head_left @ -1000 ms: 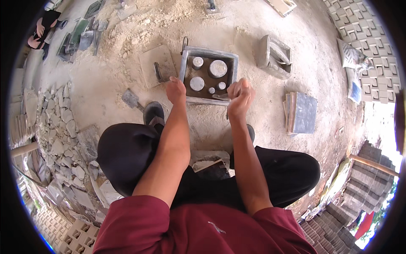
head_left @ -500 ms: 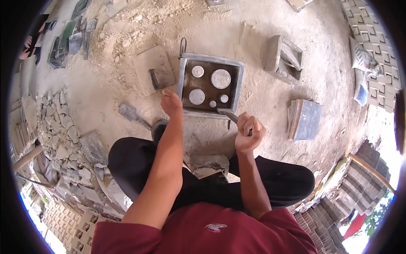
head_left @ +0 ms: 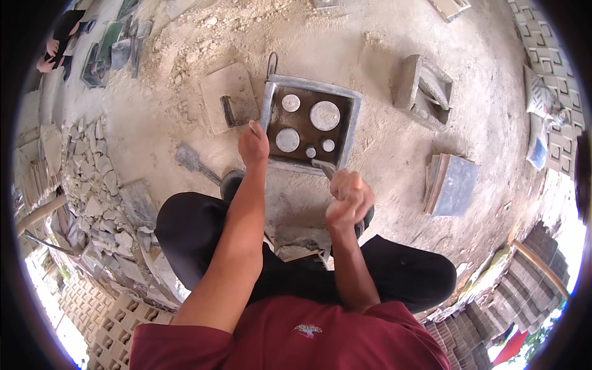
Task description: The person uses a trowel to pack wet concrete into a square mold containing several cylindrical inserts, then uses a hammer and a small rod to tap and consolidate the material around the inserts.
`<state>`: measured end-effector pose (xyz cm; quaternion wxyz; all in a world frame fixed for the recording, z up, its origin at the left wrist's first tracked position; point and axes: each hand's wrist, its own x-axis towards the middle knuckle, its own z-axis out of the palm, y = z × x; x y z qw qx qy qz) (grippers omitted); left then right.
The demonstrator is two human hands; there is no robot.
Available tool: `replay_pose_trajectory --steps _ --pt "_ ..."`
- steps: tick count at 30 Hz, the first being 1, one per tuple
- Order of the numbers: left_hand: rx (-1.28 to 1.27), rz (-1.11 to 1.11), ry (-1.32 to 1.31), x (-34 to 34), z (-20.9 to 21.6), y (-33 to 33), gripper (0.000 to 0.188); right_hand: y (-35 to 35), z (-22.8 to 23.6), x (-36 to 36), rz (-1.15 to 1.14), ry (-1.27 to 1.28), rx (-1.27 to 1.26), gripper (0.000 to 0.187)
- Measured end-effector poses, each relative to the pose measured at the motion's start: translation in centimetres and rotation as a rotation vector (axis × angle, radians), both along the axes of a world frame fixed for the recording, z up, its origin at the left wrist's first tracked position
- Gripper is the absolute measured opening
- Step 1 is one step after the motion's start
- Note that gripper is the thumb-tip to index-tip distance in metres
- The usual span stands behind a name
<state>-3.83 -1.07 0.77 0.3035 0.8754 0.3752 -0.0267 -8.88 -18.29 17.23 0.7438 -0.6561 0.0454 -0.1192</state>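
Main container: square, open-topped box of dark grey metal point(head_left: 317, 86), on the dusty floor point(head_left: 388, 148) in front of the person, between and just beyond the hands. A thin metal loop point(head_left: 272, 63) stands at its far left corner. Contents: five pale, flat-topped round cylinders of differing width on a brown bottom. Widest cylinder point(head_left: 325, 116) far right; second widest point(head_left: 287, 140) near left; mid-sized one point(head_left: 291, 103) far left; two small ones, point(head_left: 328, 145) and point(head_left: 311, 152), toward the near right.

Right hand point(head_left: 351, 197): grip closed around a grey flat-bladed hand tool point(head_left: 324, 165). Blade crosses the near wall, its tip just beside the smallest cylinder; contact with the bottom not resolvable. Handle mostly covered by the fist.

Left hand point(head_left: 253, 145): at the box's left wall, thumb uppermost. Fingers hidden; cannot tell whether the grip pinches the wall or only rests against it.

Second container: rough grey rectangular box point(head_left: 405, 86), to the right, well apart, with a curved grey piece point(head_left: 433, 88) inside; remaining interior shadowed.

Far edge: a pale tray-like object point(head_left: 448, 9), cut off, contents unclear. Upper left: another person's hands point(head_left: 46, 63), partly lost at the dark lens rim.
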Motion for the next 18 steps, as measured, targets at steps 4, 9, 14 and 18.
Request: replay_pose_trajectory --steps 4,9,14,18 --pt "-0.060 0.059 -0.026 0.4 0.0 -0.1 0.064 -1.2 -0.3 0.9 -0.110 0.097 -0.205 0.042" --pt "-0.068 0.420 -0.037 0.2 -0.1 0.0 0.068 -0.4 0.1 0.2 -0.081 0.005 0.002 0.040" --pt "-0.138 0.448 0.030 0.0 -0.4 0.4 0.069 -0.7 -1.2 0.0 -0.051 0.095 -0.025 0.043" --pt "-0.119 0.379 0.059 0.5 -0.7 0.3 0.069 0.7 -0.9 0.2 -0.087 -0.252 -0.143 0.045"
